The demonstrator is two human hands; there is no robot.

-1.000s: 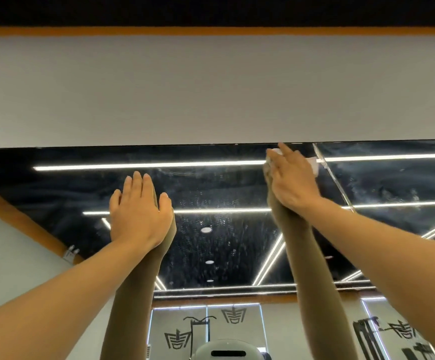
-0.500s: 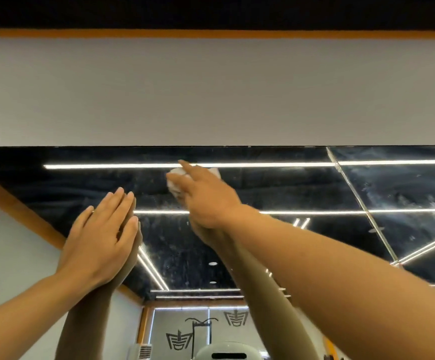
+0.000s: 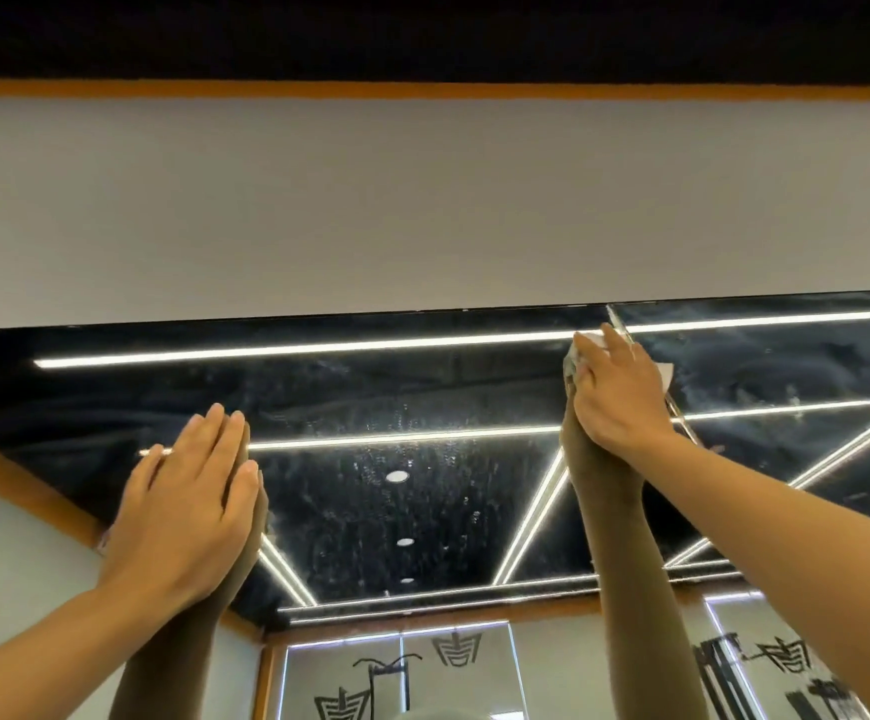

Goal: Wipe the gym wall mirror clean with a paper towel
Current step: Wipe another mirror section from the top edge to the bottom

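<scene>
pressing paper towel on mirror, right hand.

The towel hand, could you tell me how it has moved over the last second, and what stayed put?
The right hand swept the paper towel left along the mirror's top, then back right to the panel seam, near where it began. It kept hold of the towel throughout. The left hand stayed flat on the glass, low on the left.
</scene>
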